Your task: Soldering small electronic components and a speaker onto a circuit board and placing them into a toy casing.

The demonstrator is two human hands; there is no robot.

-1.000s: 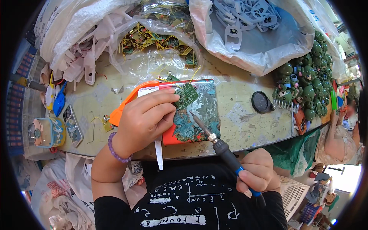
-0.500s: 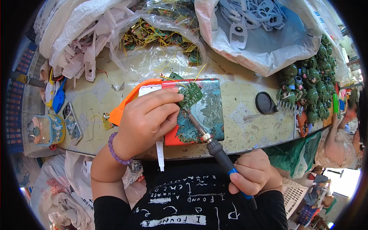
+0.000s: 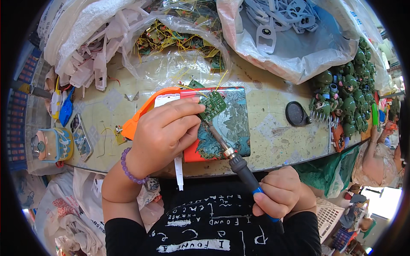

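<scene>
Between the fingertips of my left hand (image 3: 168,126) is a small green circuit board (image 3: 213,106), tilted up with a thin yellow wire on it. My right hand (image 3: 279,192) is closed round the black and blue handle of a soldering iron (image 3: 243,167). The iron's tip reaches the lower edge of the board, close by my left fingertips; whether it touches is too small to tell. Under the board lies a red box (image 3: 237,143) with a worn, dark greenish top. An orange plastic piece (image 3: 147,110) and a white plastic part (image 3: 178,173) lie partly hidden behind my left hand.
Beyond the box, a clear bag holds wired circuit boards (image 3: 171,36). A white sack of pale plastic frames (image 3: 294,64) stands at back right, near green figurines (image 3: 348,96) and a round black dish (image 3: 295,114). At left are a phone (image 3: 81,136) and a cup (image 3: 53,145).
Almost nothing differs. My right hand and the soldering iron have shifted very slightly; my left hand holds the circuit board in the same place.
</scene>
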